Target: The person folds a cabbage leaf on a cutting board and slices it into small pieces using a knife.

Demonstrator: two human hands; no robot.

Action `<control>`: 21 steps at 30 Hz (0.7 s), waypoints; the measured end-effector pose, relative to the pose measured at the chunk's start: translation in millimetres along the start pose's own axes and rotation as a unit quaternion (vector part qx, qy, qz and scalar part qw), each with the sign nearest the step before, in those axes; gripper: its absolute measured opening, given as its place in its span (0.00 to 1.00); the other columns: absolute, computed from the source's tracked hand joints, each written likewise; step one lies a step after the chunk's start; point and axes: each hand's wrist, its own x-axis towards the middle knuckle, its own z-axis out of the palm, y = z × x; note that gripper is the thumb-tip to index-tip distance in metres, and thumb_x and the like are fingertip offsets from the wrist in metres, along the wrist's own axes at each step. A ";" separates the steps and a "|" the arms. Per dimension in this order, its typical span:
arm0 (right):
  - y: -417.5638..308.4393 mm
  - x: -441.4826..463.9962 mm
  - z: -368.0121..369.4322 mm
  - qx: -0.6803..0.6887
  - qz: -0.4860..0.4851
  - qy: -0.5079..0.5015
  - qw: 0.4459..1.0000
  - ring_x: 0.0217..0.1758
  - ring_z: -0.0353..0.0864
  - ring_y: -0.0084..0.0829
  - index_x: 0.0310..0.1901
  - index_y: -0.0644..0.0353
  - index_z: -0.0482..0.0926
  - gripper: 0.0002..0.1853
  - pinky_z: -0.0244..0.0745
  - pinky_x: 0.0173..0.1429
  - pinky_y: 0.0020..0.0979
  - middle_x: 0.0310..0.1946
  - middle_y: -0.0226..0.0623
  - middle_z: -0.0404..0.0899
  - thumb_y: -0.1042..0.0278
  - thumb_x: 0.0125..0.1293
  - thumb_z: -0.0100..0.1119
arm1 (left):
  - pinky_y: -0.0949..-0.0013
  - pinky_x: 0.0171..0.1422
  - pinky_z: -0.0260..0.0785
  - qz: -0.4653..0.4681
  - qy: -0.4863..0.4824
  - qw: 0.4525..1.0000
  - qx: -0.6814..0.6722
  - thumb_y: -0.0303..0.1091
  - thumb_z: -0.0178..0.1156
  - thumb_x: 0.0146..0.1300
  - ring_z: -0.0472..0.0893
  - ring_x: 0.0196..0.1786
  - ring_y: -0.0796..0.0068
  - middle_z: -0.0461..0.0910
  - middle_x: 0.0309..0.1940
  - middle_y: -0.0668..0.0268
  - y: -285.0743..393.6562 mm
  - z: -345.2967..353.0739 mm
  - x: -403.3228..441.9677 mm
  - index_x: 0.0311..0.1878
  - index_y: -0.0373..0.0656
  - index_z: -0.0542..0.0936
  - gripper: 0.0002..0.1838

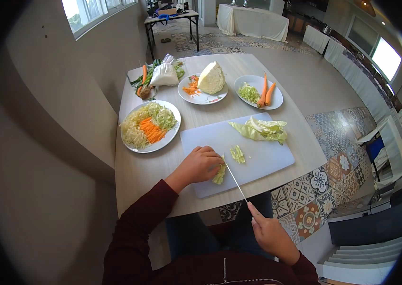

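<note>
My left hand [204, 164] is closed over a piece of cabbage leaf [219, 175] on the white cutting board [262, 164], fingers curled. In my right hand [270, 233] is the handle of a knife [236, 182]; its thin blade points up and left, its tip end beside the held cabbage. Just right of the blade lie a few cut cabbage strips [237, 154]. A larger stack of cabbage leaves [260, 129] rests at the board's far right. How much cabbage sits under my left fingers is hidden.
Left of the board stands a plate [132, 146] of shredded cabbage and carrot. Behind are a plate [205, 99] with a cabbage wedge [212, 78], a plate [279, 97] with two carrots [266, 92], and a plastic bag [165, 74] among vegetables. A wall is close on the left.
</note>
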 end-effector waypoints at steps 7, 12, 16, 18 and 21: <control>8.7 36.3 16.8 0.011 0.010 0.011 1.000 0.29 0.79 0.62 0.72 0.61 0.64 0.28 0.72 0.38 0.56 0.24 0.63 0.77 0.69 0.71 0.48 | 0.59 0.62 0.68 0.002 -0.004 1.000 0.000 0.32 0.66 0.56 0.79 0.56 0.66 0.84 0.46 0.68 2.1 -2.4 0.5 0.46 0.50 0.86 0.13; 11.6 59.3 21.6 0.005 -0.013 0.031 0.999 0.30 0.79 0.62 0.72 0.59 0.64 0.27 0.71 0.37 0.56 0.24 0.63 0.77 0.68 0.72 0.47 | 0.59 0.61 0.68 0.001 -0.006 1.000 0.000 0.31 0.67 0.55 0.79 0.56 0.66 0.84 0.46 0.68 2.0 -2.5 0.3 0.46 0.50 0.86 0.14; 11.1 57.0 15.8 0.034 -0.008 0.031 0.999 0.30 0.79 0.62 0.72 0.60 0.64 0.27 0.71 0.37 0.55 0.23 0.63 0.76 0.68 0.72 0.47 | 0.59 0.61 0.69 0.004 0.000 1.000 -0.002 0.30 0.67 0.54 0.79 0.56 0.66 0.85 0.46 0.69 0.3 -1.1 -0.6 0.46 0.50 0.86 0.15; 12.5 48.8 15.5 0.040 0.000 0.037 0.999 0.20 0.78 0.46 0.73 0.58 0.65 0.26 0.73 0.30 0.43 0.18 0.51 0.75 0.69 0.74 0.46 | 0.59 0.61 0.69 0.009 0.006 1.000 -0.005 0.30 0.67 0.54 0.79 0.56 0.66 0.85 0.46 0.70 -1.9 1.5 -0.9 0.47 0.49 0.86 0.15; 7.9 33.0 8.9 0.080 0.047 0.024 0.995 0.23 0.78 0.53 0.72 0.60 0.65 0.26 0.72 0.32 0.46 0.19 0.56 0.74 0.70 0.74 0.47 | 0.59 0.62 0.69 0.009 -0.002 1.000 -0.009 0.30 0.67 0.54 0.79 0.55 0.66 0.85 0.47 0.71 1.1 -3.9 -0.2 0.47 0.49 0.86 0.15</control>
